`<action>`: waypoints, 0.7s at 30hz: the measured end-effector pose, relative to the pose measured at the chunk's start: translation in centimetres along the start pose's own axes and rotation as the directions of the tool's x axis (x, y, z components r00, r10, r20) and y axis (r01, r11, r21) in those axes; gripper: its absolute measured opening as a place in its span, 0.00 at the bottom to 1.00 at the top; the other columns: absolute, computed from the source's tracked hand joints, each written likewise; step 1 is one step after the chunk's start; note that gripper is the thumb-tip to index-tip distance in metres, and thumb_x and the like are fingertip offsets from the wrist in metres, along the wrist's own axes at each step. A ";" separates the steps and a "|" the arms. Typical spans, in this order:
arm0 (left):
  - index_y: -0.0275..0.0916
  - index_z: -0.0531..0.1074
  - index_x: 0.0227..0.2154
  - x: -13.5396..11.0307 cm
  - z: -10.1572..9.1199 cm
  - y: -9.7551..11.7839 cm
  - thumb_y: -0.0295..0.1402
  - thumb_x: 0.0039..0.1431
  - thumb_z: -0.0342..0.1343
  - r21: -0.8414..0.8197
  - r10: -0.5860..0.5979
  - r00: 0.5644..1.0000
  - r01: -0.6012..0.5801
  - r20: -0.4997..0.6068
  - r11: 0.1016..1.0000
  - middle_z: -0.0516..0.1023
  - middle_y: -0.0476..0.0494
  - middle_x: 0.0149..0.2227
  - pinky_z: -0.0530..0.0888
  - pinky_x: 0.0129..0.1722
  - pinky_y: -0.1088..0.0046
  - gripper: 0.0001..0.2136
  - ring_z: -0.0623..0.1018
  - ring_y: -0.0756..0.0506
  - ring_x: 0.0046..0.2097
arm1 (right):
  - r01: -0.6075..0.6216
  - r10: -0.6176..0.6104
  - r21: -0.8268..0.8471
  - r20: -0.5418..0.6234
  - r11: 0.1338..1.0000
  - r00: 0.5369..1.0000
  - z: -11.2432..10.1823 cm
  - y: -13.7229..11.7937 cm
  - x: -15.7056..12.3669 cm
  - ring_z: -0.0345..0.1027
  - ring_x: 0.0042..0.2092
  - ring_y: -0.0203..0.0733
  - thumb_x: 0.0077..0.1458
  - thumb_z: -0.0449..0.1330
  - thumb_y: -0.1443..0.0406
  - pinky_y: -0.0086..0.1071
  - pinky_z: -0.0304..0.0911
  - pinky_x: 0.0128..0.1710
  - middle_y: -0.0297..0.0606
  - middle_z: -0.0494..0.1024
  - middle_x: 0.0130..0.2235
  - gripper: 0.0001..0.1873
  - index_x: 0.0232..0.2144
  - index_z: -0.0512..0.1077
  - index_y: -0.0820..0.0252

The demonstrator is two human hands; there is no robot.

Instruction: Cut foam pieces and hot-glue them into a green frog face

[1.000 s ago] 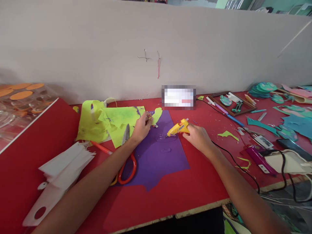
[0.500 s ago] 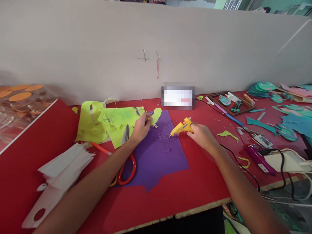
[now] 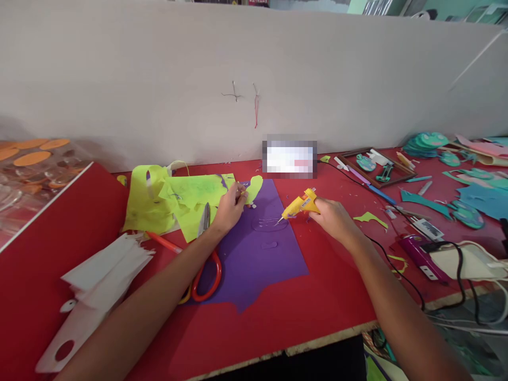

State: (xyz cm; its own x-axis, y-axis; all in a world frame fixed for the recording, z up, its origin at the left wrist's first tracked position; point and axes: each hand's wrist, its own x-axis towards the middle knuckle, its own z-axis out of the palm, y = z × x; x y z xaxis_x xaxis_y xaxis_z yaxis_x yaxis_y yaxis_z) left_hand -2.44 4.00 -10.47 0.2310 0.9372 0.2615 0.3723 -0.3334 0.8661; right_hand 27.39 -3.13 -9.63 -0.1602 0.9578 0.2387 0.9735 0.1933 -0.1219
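Between the fingertips of my left hand point(image 3: 231, 207) is a small lime-green cutout point(image 3: 254, 189), held above the far part of a purple sheet point(image 3: 262, 264). My right hand point(image 3: 334, 218) is wrapped round the handle of a yellow hot glue gun point(image 3: 299, 205). The gun's nozzle points down and left at the sheet, close to thin glue lines inside an oval outline. Whether the tip touches the sheet I cannot tell. Scissors with red handles point(image 3: 217, 278) lie partly under my left forearm, on the sheet's left side.
Lime-green sheets point(image 3: 148, 211) lie at the left, near white cut pieces point(image 3: 103, 275). A blurred-out screen point(image 3: 289, 157) leans by the wall. On the right are a wooden tray point(image 3: 397, 182), teal cutouts point(image 3: 468, 214), a purple power strip point(image 3: 423, 259) and a black cord point(image 3: 397, 275).
The glue gun in my right hand has shifted slightly to the right, its nozzle moving along the glue lines. My left hand and the lime-green cutout stay almost still.
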 end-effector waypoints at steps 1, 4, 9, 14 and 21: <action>0.41 0.61 0.37 0.0 0.0 0.0 0.32 0.65 0.49 -0.002 -0.001 1.000 0.001 -0.001 1.000 0.68 0.56 0.21 0.65 0.27 0.75 0.02 0.72 0.51 0.22 | -0.006 0.006 -0.004 -0.005 1.000 1.000 0.0 0.0 0.0 0.72 0.33 0.44 0.57 0.58 0.69 0.32 0.49 0.29 0.41 0.79 0.32 0.04 0.36 0.72 0.60; 0.41 0.61 0.37 0.0 0.0 -0.1 0.32 0.65 0.49 -0.005 -0.002 1.000 0.002 0.000 1.000 0.69 0.56 0.21 0.66 0.27 0.75 0.02 0.73 0.51 0.23 | -0.028 0.027 -0.028 -0.036 0.999 0.999 0.1 -0.2 0.1 0.71 0.31 0.44 0.55 0.59 0.68 0.32 0.49 0.29 0.41 0.79 0.31 0.02 0.33 0.72 0.60; 0.42 0.61 0.38 0.0 0.1 -0.1 0.32 0.66 0.49 -0.008 -0.006 1.000 0.006 0.001 1.000 0.69 0.56 0.21 0.66 0.27 0.76 0.02 0.73 0.51 0.23 | -0.030 0.026 -0.041 -0.110 0.999 0.994 0.0 -0.8 -0.2 0.72 0.32 0.45 0.56 0.62 0.60 0.33 0.49 0.28 0.41 0.80 0.32 0.10 0.38 0.74 0.60; 0.42 0.61 0.37 0.0 0.0 0.0 0.31 0.66 0.49 0.004 -0.003 1.000 0.003 0.000 1.000 0.68 0.57 0.20 0.67 0.28 0.75 0.02 0.75 0.50 0.23 | -0.016 0.012 -0.023 -0.138 1.000 0.990 -0.1 -1.1 -0.4 0.73 0.31 0.45 0.57 0.62 0.51 0.33 0.50 0.28 0.39 0.80 0.32 0.18 0.37 0.75 0.60; 0.42 0.61 0.37 0.0 0.0 0.0 0.31 0.66 0.49 -0.001 -0.007 1.000 0.007 0.000 1.000 0.68 0.56 0.21 0.67 0.28 0.75 0.02 0.75 0.50 0.24 | -0.014 0.008 -0.047 -0.110 0.999 0.994 0.0 -1.0 -0.3 0.74 0.33 0.46 0.56 0.61 0.60 0.33 0.52 0.29 0.40 0.81 0.34 0.12 0.40 0.74 0.61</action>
State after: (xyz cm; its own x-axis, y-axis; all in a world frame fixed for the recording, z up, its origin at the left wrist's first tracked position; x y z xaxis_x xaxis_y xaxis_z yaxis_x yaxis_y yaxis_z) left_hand -2.42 3.95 -10.45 0.2290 0.9393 0.2556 0.3730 -0.3272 0.8682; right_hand 26.44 -3.58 -9.53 -0.1330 0.9301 0.3424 0.9822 0.1698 -0.0797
